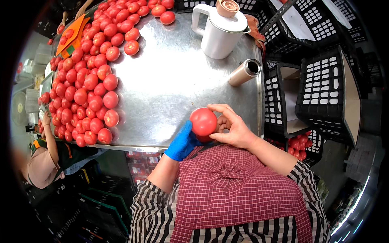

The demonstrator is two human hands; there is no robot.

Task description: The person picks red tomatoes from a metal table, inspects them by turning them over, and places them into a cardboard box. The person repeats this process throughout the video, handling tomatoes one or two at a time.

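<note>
In front of my apron, at the near edge of the steel table (146, 121), a large red tomato (203, 121) is in my hands. My left hand (184, 142), in a blue glove, cups it from the left and below. Thumb and index finger of my bare right hand (232, 126) touch its right side, the other fingers curled. Another red, rounded surface (204, 138) shows just under the tomato; whether it is a second tomato is hard to tell. A large heap of tomatoes (88, 88) covers the table's left side.
A white jug (222, 36) and an open tan flask (245, 72) stand at the table's right. Black plastic crates (325, 88) are stacked beyond that edge, one holding tomatoes (299, 145). At far left a co-worker (45, 164) reaches toward the heap. Orange card (71, 36) lies among the tomatoes.
</note>
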